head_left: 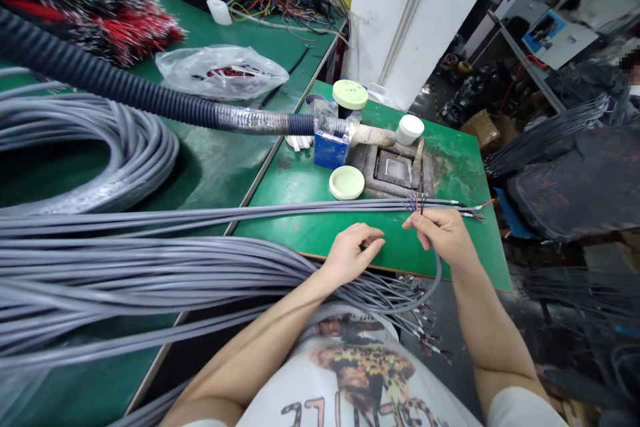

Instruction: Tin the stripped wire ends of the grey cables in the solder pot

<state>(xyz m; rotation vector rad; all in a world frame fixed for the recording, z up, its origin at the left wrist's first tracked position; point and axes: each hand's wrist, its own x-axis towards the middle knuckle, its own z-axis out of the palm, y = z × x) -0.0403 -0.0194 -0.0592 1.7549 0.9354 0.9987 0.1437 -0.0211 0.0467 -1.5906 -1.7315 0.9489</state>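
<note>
A thick bundle of grey multicore cable (150,273) runs across my lap and onto the green workbench (365,243). My right hand (440,235) pinches one grey cable (439,270) near its stripped end, and thin coloured wires (416,203) fan upward from my fingers. My left hand (353,253) is loosely curled just above the bench edge, with nothing visible in it. Several other cable ends (470,210) lie on the bench beyond my hands, and more hang below its edge.
Beyond my hands stand a pale green lid (347,182), a blue box (330,150), and a grey block with a metal pot (395,170). A black corrugated hose (100,73) crosses above a grey cable coil (90,153) on the neighbouring bench. Dark floor lies to the right.
</note>
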